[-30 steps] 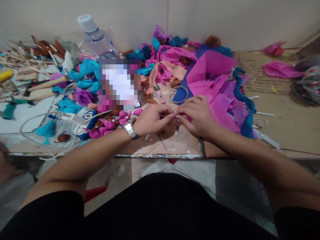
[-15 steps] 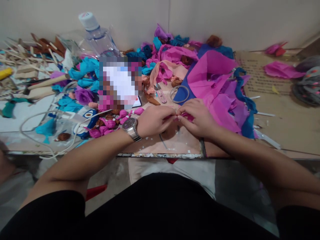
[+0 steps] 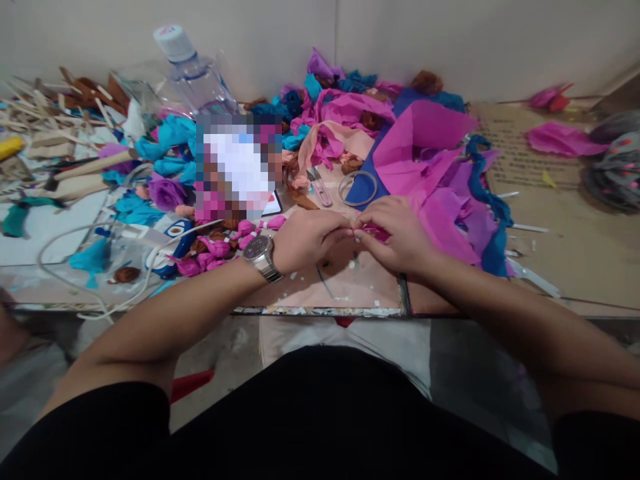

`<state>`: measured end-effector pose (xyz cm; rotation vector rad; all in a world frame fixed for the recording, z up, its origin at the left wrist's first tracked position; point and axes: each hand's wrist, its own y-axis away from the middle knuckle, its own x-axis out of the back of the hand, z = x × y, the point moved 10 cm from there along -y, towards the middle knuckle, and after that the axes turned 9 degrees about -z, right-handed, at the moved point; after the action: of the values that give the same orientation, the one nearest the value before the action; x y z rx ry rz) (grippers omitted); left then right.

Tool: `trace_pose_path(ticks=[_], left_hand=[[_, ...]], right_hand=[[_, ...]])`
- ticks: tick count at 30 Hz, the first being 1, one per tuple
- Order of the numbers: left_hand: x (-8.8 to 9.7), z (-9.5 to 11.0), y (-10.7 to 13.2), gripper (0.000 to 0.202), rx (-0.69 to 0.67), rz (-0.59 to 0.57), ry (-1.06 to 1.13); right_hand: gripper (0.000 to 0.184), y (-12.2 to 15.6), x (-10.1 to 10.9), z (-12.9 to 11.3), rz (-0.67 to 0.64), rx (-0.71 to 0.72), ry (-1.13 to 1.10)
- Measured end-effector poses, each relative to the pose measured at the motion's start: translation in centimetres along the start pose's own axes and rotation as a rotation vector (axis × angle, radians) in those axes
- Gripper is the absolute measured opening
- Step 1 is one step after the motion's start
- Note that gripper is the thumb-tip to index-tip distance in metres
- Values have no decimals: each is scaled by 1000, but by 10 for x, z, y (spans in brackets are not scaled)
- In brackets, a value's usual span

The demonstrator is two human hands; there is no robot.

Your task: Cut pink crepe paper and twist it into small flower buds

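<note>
My left hand (image 3: 311, 239), with a metal-band watch (image 3: 260, 251) at its wrist, is closed in a pinch over the front of the table. Its fingertips meet those of my right hand (image 3: 397, 232), which is also pinched shut. Between them is a small piece of pink crepe paper (image 3: 379, 233), showing mostly under my right fingers; the rest is hidden. Just beyond the hands lie small pink thread snips (image 3: 321, 190) and a round metal ring (image 3: 358, 189). Several twisted pink paper buds (image 3: 217, 247) lie left of my left hand.
Large sheets of pink crepe paper (image 3: 425, 160) lie behind my right hand. A phone with a blurred screen (image 3: 235, 163), a clear bottle (image 3: 200, 83) and a white cable (image 3: 43, 247) are to the left. Wooden sticks (image 3: 45, 113) are heaped far left; cardboard (image 3: 560, 227) covers the right.
Both hands stay pinched together at nearly the same spot, with only a slight shift of the fingers. The view has moved very slightly; the things on the table lie as before.
</note>
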<state>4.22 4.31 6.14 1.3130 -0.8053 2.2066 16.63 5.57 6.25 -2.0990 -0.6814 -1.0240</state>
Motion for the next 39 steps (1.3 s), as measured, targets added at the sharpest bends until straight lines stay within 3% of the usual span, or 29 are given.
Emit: trace_pose_path(ticks=[8, 14, 18, 25, 33, 39], left_hand=[[4, 1, 0, 26, 41, 27, 145], [3, -2, 0, 22, 40, 33, 67], [3, -1, 0, 27, 56, 15, 121], [1, -10, 2, 32, 167, -17, 406], [-2, -15, 1, 24, 197, -41, 317], [-8, -15, 0, 31, 199, -96, 469]], right_hand=[[9, -2, -2, -1, -9, -13, -13], [12, -1, 3, -1, 4, -13, -1], [12, -1, 1, -4, 4, 15, 20], [9, 0, 5, 1, 42, -12, -17], [12, 1, 7, -2, 33, 10, 9], [14, 2, 11, 0, 90, 21, 14]])
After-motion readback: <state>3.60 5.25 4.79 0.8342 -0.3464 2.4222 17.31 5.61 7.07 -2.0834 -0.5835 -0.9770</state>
